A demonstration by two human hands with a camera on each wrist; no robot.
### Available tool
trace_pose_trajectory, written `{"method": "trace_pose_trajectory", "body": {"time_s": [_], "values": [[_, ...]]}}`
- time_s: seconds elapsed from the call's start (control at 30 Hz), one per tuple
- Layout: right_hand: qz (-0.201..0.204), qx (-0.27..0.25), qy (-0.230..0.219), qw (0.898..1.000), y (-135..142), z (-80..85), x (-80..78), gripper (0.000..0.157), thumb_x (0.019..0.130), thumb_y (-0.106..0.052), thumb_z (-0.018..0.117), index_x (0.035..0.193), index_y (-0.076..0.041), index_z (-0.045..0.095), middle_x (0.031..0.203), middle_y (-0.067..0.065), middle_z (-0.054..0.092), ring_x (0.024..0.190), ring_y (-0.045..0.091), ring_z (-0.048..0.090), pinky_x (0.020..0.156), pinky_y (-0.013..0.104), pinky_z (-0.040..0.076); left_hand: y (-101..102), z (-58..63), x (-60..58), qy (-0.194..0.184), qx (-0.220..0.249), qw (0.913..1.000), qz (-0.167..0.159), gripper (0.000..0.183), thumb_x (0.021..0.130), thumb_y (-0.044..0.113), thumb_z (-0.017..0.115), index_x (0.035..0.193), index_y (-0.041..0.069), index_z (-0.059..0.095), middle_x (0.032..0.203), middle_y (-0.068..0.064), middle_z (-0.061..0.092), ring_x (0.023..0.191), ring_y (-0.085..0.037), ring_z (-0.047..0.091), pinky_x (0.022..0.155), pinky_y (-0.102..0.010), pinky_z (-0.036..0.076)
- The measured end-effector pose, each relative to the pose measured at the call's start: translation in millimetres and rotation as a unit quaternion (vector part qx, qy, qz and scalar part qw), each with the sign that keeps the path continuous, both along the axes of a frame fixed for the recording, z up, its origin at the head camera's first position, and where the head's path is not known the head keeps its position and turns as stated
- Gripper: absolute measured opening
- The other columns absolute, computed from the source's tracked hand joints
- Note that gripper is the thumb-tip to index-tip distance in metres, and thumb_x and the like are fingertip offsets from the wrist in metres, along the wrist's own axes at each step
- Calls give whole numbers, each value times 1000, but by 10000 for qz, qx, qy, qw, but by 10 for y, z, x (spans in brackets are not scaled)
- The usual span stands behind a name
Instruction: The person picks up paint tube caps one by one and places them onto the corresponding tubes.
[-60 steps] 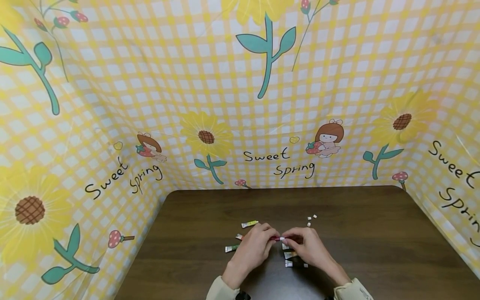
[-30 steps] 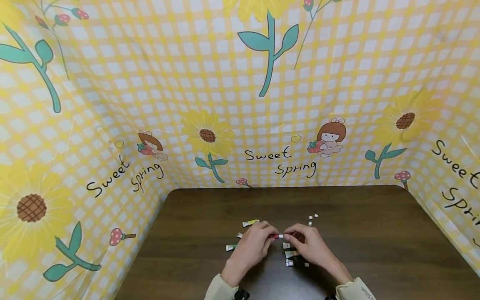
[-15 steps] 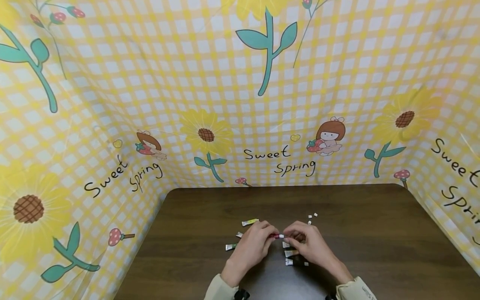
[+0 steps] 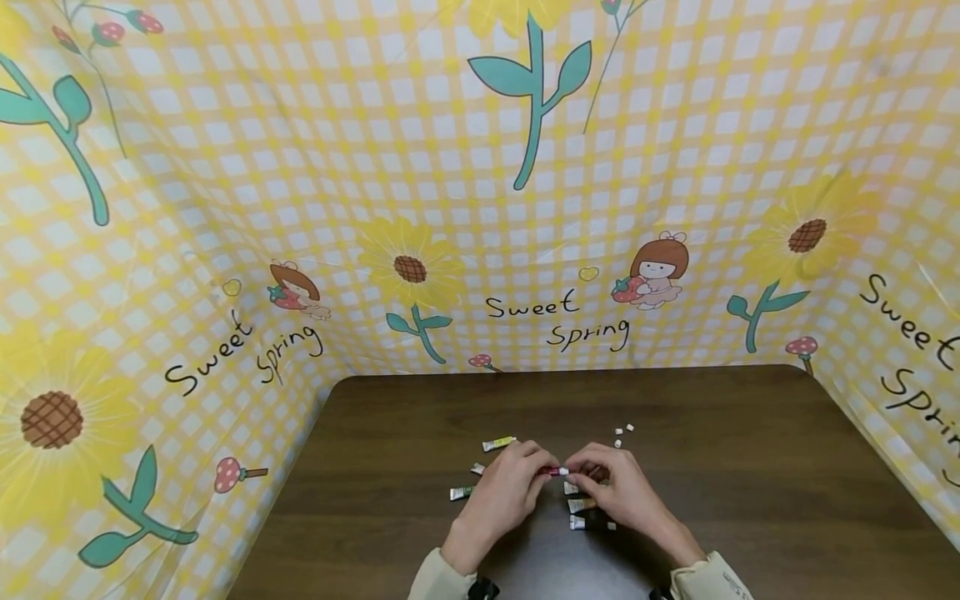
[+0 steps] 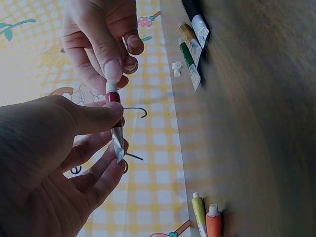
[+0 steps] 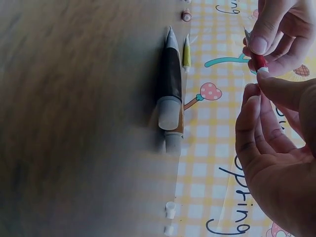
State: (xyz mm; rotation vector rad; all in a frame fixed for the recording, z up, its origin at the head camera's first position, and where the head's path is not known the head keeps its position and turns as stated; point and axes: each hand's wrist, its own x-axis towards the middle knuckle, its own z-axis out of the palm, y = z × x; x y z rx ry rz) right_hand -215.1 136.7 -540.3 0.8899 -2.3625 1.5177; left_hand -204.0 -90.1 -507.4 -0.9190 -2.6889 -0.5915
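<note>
Red, a tube [image 4: 552, 472] at lower centre is pinched by the left hand [image 4: 502, 490]. The right hand [image 4: 624, 493] pinches its white cap [image 5: 111, 87].

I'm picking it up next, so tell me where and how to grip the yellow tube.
Probably pinch the yellow tube across mid-body, from above: it lies flat, its body is slim, and the left hand looks close to its cap end.

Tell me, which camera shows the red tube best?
The left wrist view: the red tube appears largest there, with its white cap and silver end both showing. The head view shows only a small red strip with a white tip; the right wrist view shows it smaller, partly covered.
</note>
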Motion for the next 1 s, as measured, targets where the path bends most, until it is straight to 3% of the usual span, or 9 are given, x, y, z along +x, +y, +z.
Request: {"method": "trace_pose_trajectory", "body": {"time_s": [0.33, 0.57, 1.0], "values": [[-90, 105, -104, 9999, -16, 8, 10, 16, 94, 2, 79, 100, -13, 80, 96, -3, 76, 78, 4, 68, 65, 27, 60, 9, 16, 4, 84, -3, 10000, -2, 12, 103, 15, 72, 112, 20, 79, 108, 7, 73, 99, -9, 66, 85, -25, 58], [-112, 207, -132, 9996, -29, -2, 3, 7, 99, -12, 76, 101, -17, 81, 95, -2, 77, 79, 5, 67, 66, 27, 59, 10, 25, 11, 81, 12, 10000, -2, 12, 104, 15, 72, 112, 21, 79, 109, 7, 73, 99, -9, 65, 85, -23, 57], [-124, 360, -226, 9990, -2, 1, 2, 11, 104, -17, 71, 102, -17, 82, 95, 1, 78, 81, 3, 66, 68, 26, 58, 14, 39, 30, 14, 39, 10000, -15, 13, 104, 15, 71, 113, 21, 79, 110, 7, 72, 100, -9, 65, 86, -24, 57]]}}
